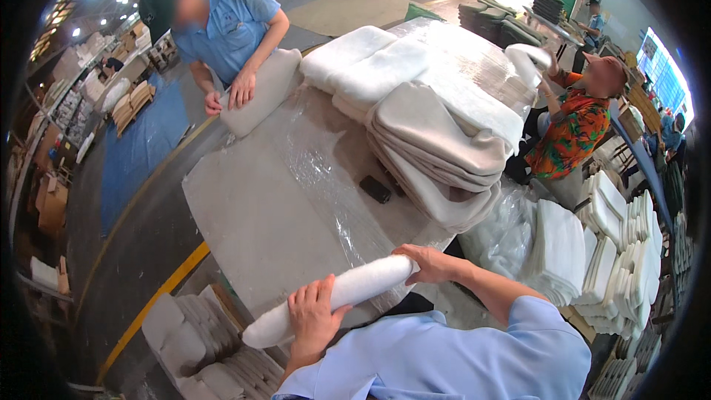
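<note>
I hold a rolled-up white foam pad (348, 290) in front of my chest, above the near edge of the grey work table (252, 215). My left hand (312, 318) is wrapped around the roll's middle. Its right end is gripped by my right hand (429, 263). The roll lies slanted, its left end lower. A stack of grey fabric covers (437, 155) sits on the table to the right, beyond my right hand.
Clear plastic film (333, 170) and a small black device (375, 189) lie on the table. A person in a blue shirt (229, 26) presses a grey cushion (259, 92) at the far side. Another person in a patterned shirt (574, 130) sits at right. White pad stacks (615, 244) stand at right, grey pads (200, 341) below left.
</note>
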`<state>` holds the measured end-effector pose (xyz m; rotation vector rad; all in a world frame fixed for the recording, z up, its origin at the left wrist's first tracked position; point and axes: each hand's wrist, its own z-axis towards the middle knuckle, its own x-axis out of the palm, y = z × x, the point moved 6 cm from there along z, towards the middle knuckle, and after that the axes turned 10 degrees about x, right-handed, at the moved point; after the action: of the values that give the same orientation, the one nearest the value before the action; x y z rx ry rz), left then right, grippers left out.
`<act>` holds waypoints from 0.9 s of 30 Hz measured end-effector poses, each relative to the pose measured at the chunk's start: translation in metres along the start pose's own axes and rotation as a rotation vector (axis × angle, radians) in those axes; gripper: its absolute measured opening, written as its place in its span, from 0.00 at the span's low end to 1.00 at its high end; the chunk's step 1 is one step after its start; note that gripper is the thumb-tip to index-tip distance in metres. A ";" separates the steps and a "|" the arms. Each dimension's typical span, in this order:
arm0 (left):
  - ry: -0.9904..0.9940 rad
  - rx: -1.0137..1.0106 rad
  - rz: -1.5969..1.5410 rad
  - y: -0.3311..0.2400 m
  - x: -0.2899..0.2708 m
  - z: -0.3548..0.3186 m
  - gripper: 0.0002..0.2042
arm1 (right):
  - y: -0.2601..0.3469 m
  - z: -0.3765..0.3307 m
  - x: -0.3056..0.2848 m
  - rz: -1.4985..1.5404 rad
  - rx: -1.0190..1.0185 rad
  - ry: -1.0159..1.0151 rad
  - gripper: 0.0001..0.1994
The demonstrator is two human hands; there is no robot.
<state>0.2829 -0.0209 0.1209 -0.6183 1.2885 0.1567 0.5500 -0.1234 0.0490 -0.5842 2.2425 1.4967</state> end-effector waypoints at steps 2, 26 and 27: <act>0.056 -0.038 0.015 0.001 0.007 -0.001 0.39 | 0.006 0.000 -0.032 -0.054 -0.068 -0.053 0.35; -0.074 -0.050 0.101 -0.009 0.021 -0.012 0.33 | 0.017 0.174 -0.243 -0.396 -0.073 -1.005 0.08; -0.063 -0.057 0.097 -0.009 0.019 -0.011 0.33 | 0.028 0.163 -0.234 -0.365 -0.187 -1.036 0.08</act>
<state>0.2832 -0.0386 0.1052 -0.5956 1.2570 0.2914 0.7455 0.0679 0.1351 -0.1602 1.1479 1.3570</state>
